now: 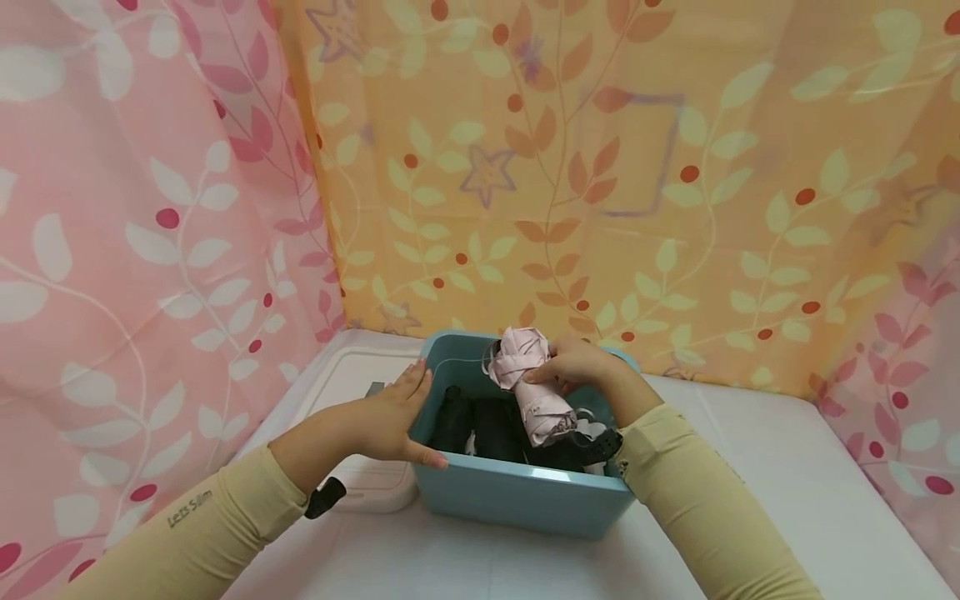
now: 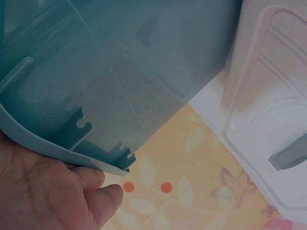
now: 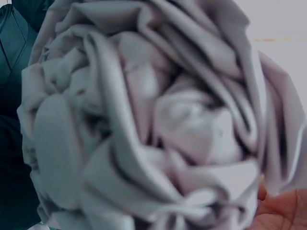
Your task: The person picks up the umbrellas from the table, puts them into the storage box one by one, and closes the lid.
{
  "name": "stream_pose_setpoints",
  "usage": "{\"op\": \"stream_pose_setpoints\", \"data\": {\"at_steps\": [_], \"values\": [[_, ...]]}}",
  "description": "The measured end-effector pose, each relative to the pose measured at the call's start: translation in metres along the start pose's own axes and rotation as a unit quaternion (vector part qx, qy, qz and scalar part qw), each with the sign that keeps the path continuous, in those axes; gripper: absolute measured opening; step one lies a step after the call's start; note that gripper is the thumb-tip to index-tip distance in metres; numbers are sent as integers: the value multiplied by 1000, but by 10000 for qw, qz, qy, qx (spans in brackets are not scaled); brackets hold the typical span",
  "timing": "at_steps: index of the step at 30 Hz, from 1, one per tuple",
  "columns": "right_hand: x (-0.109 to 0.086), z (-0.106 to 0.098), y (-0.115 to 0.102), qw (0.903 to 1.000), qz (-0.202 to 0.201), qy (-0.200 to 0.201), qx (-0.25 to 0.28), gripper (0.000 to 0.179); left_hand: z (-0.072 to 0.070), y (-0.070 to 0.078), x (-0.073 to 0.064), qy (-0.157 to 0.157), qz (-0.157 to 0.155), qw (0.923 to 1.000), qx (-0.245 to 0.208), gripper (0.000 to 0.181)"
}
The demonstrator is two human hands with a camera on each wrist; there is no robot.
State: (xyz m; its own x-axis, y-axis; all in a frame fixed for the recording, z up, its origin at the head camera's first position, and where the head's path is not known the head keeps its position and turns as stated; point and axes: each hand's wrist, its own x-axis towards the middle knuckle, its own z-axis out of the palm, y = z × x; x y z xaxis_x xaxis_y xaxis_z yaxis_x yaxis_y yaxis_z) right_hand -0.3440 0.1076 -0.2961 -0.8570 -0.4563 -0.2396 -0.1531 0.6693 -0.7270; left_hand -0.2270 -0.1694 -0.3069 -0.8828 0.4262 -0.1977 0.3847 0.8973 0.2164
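Observation:
A folded pale pink umbrella [image 1: 542, 408] is gripped by my right hand [image 1: 581, 367], tilted over the right half of a blue storage bin [image 1: 525, 500]. Its rolled fabric [image 3: 144, 120] fills most of the right wrist view. The black end of the umbrella points toward the bin's front right corner. My left hand [image 1: 393, 417] rests on the bin's left rim with fingers spread and the thumb at the front edge. In the left wrist view its palm [image 2: 43, 191] lies against the rim. Dark rolled items [image 1: 495, 429] lie inside the bin, partly hidden by the umbrella.
To the left of the bin, partly behind my left forearm, a white lid [image 1: 375, 492] with grey latches lies on the white table [image 1: 787, 483]. Patterned curtains, pink [image 1: 150, 275] at the left and orange [image 1: 600, 167] at the back, enclose the table.

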Motion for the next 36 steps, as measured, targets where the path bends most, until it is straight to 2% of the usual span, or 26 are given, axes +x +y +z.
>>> {"op": "stream_pose_setpoints", "data": {"at_steps": [11, 20, 25, 31, 36], "values": [[-1, 4, 4, 9992, 99, -254, 295, 31, 0, 1, 0, -24, -25, 10000, 35, 125], [-1, 12, 3, 9995, 28, -309, 99, 38, 2, -1, -1, 24, -105, 9999, 65, 126], [3, 14, 6, 9990, 226, -360, 111, 29, 3, -2, 0, 37, -112, 9999, 56, 126], [4, 13, 11, 9977, 418, -467, 240, 46, 4, -2, -1, 22, -78, 10000, 20, 126], [2, 11, 11, 9965, 514, -489, 443, 52, 3, -2, 0, 76, 29, 10000, 13, 126]]}}
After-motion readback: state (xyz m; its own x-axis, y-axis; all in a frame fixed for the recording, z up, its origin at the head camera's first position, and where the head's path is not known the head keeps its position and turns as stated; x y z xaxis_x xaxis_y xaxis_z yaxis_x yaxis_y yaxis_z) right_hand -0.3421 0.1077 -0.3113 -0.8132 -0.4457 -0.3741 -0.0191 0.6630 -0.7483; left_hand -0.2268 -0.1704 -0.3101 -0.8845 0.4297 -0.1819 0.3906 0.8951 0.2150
